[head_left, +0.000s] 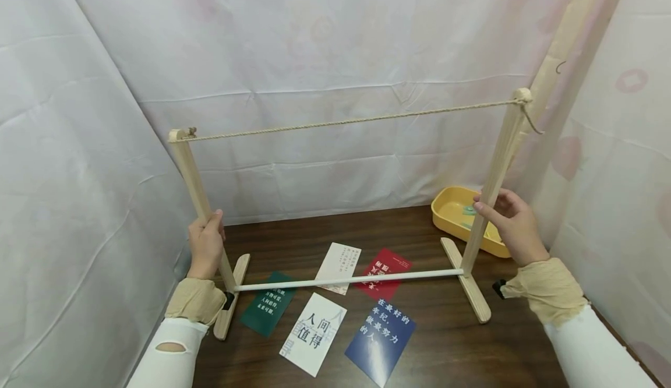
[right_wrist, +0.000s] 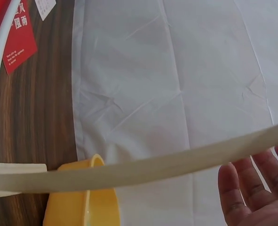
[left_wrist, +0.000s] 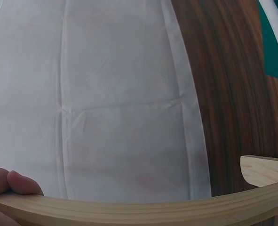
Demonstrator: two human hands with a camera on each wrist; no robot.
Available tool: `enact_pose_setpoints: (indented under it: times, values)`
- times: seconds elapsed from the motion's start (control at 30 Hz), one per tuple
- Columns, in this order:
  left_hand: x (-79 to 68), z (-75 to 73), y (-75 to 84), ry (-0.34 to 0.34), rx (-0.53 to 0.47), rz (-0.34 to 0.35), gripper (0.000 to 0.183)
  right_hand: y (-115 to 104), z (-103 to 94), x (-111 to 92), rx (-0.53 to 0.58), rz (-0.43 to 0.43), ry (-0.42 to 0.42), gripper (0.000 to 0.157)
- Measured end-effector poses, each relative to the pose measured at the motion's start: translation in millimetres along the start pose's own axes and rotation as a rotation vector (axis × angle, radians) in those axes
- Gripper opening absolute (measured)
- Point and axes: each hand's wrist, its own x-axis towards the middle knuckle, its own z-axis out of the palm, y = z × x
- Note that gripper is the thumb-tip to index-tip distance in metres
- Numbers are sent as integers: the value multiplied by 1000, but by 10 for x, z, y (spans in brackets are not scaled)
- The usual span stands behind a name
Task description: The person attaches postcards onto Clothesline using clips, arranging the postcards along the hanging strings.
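A wooden stand (head_left: 498,172) with two upright posts, a twine line (head_left: 346,122) across the top and a white rod (head_left: 346,282) low down stands on the table. My left hand (head_left: 205,245) grips the left post (head_left: 191,172) at mid-height; in the left wrist view its fingers (left_wrist: 23,182) curl over the wood. At the right post, my right hand (head_left: 511,225) has its thumb across the front. The right wrist view shows the fingers (right_wrist: 251,186) loosely extended, spread slightly apart, with tips at the post's edge.
Several cards lie under and before the rod: green (head_left: 267,306), white (head_left: 313,334), blue (head_left: 381,341), red (head_left: 390,263) and cream (head_left: 338,263). Behind the right post sits a yellow tray (head_left: 445,216) with small green items. White curtains (head_left: 325,44) surround the brown table (head_left: 445,353).
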Motion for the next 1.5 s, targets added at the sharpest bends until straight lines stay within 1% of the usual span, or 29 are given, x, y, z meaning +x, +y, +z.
enact_pose_setpoints:
  times: [0.23,0.47,0.57,0.7,0.83,0.93,1.07,1.17,1.27,1.37,1.5]
  values:
    - [9,9,-12,0,-15,9,57,-10,-113,6,27,-37,54,29]
    - [13,9,-13,5,-11,-3,58,-74,-152,4,171,-104,74,30]
    - [12,7,-17,8,-6,0,58,-102,-162,16,206,-143,81,27]
    - [14,0,-24,6,-8,-5,58,-136,-172,31,203,-175,79,21]
    - [16,-1,-27,1,-28,-10,58,-145,-186,44,188,-160,90,18]
    - [19,1,-28,-1,-40,-11,58,-126,-205,68,159,-123,115,16]
    - [14,3,-20,2,-31,-6,57,-65,-237,110,91,-62,144,18]
    - [6,7,-7,4,-33,-1,56,-18,-263,133,57,-23,145,20]
    - [2,13,1,6,-39,4,57,11,-286,156,-1,2,127,22]
    - [1,12,3,11,-33,5,57,40,-307,185,-128,11,114,27]
    - [0,10,5,15,-33,6,57,85,-334,217,-347,21,111,29]
